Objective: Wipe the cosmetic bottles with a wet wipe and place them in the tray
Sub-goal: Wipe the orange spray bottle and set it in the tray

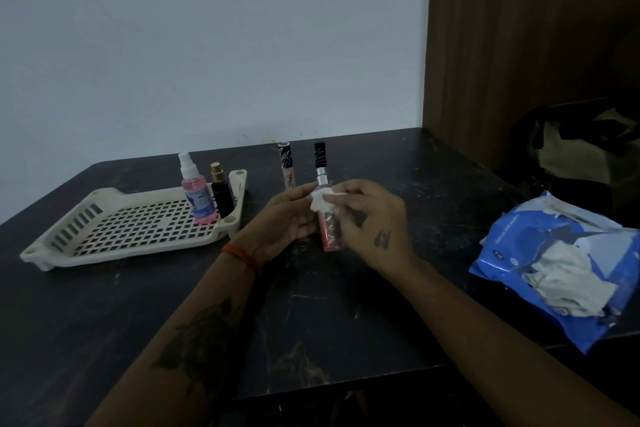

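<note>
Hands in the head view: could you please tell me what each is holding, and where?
Left hand grips the pink bottle at mid-body; right hand pinches the wet wipe against its upper part.

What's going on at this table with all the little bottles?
A person is cleaning cosmetic bottles. The left hand holds a pink bottle with a black cap upright, while the right hand rubs a white wet wipe around its upper part. Two bottles, a pink spray bottle and a small dark bottle, already stand in the cream tray. One slim tube still waits on the dark table, and a blue wipes pack lies to the right.
</note>
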Motion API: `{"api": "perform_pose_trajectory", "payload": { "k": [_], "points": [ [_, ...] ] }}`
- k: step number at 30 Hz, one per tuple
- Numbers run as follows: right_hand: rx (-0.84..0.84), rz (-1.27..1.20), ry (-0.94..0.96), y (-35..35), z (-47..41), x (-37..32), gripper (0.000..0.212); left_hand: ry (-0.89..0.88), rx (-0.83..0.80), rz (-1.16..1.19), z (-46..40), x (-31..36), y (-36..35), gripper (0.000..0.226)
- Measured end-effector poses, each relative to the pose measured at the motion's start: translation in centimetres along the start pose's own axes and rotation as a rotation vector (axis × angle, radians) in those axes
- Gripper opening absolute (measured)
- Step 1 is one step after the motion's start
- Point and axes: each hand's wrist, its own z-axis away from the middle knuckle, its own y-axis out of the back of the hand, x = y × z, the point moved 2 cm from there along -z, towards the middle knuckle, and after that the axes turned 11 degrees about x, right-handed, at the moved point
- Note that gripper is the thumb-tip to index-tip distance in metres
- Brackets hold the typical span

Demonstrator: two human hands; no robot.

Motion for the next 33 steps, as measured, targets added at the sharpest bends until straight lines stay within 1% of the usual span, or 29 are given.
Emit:
{"api": "perform_pose_trajectory", "payload": {
  "k": [2,3,6,8,9,11,12,14,16,18,19,20,23,24,26,28,30,31,33],
  "points": [
    [-0.092,-0.020,0.025,-0.2,0.4,0.0,0.021,0.000,0.010,0.007,0.0,0.0,0.1,0.025],
    [-0.091,-0.039,-0.024,-0.1,0.2,0.2,0.019,0.001,0.008,0.008,0.0,0.0,0.1,0.024],
    [0.034,-0.072,-0.217,0.1,-0.7,1.0,0.012,0.004,-0.004,-0.011,0.0,0.0,0.0,0.024],
    [0.099,-0.085,-0.207,0.2,-0.7,1.0,0.011,0.004,-0.002,-0.011,-0.1,0.0,0.0,0.025],
    [0.078,-0.096,-0.170,0.1,-0.6,0.9,0.011,0.002,0.001,-0.003,-0.1,0.0,0.1,0.024],
    [-0.044,-0.094,-0.104,-0.3,0.0,0.5,0.014,-0.002,0.019,0.012,-0.1,0.0,0.1,0.022],
    [-0.087,-0.092,-0.109,-0.4,0.1,0.6,0.014,-0.001,0.030,0.013,-0.1,0.0,0.2,0.022],
    [-0.090,-0.109,-0.201,-0.6,0.0,1.2,0.014,0.005,0.037,0.013,-0.1,0.0,0.2,0.022],
    [-0.018,-0.092,-0.265,-0.4,-0.3,1.5,0.012,0.012,0.026,0.008,-0.1,0.1,0.2,0.021],
    [0.081,-0.091,-0.251,-0.1,-0.5,1.7,0.011,0.016,0.017,0.004,-0.1,0.1,0.2,0.021],
    [0.105,-0.106,-0.233,0.0,-0.5,1.6,0.011,0.021,0.017,0.004,-0.2,0.1,0.2,0.022],
    [0.090,-0.114,-0.213,-0.1,-0.5,1.5,0.012,0.027,0.023,0.005,-0.2,0.1,0.2,0.022],
    [-0.052,-0.089,-0.159,-0.7,0.1,1.1,0.016,0.046,0.057,-0.019,-0.4,0.0,0.4,0.024],
    [-0.072,-0.091,-0.164,-0.9,0.2,1.1,0.016,0.049,0.065,-0.027,-0.5,0.0,0.4,0.024],
    [-0.062,-0.110,-0.218,-1.1,0.1,1.3,0.016,0.048,0.071,-0.028,-0.5,-0.1,0.4,0.021],
    [-0.016,-0.055,-0.243,-1.0,-0.1,1.6,0.014,0.045,0.070,-0.023,-0.6,-0.1,0.4,0.019],
    [0.044,0.019,-0.187,-0.8,-0.2,1.6,0.012,0.047,0.069,-0.024,-0.6,-0.1,0.4,0.019],
    [0.049,0.025,-0.134,-0.7,-0.2,1.4,0.011,0.047,0.069,-0.024,-0.6,-0.1,0.3,0.019],
    [-0.051,0.022,0.000,-0.8,0.1,0.7,0.010,0.037,0.076,-0.033,-0.7,-0.2,0.4,0.020]
  ]
}}
